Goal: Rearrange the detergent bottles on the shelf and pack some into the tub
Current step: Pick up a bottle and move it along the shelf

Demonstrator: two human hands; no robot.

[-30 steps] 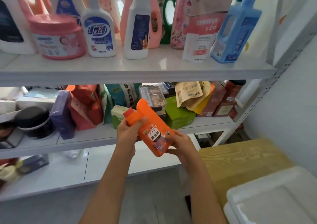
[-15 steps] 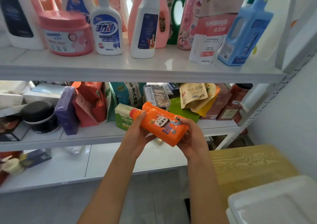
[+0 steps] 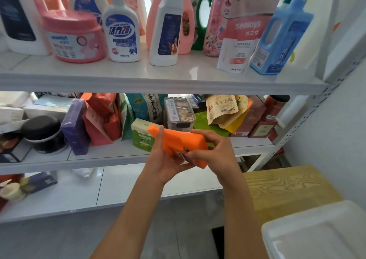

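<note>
While both hands, left hand (image 3: 166, 159) and right hand (image 3: 213, 151), grip it, the orange bottle (image 3: 178, 139) lies sideways.

Two bare forearms enter frame from below; left hand (image 3: 165, 162) and right hand (image 3: 214, 151) ungloved, no sleeves, rings, watch or bracelets visible, fingernails short.

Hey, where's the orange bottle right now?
The orange bottle lies sideways at the centre of the head view, held by the left hand and right hand in front of the middle shelf.
</note>
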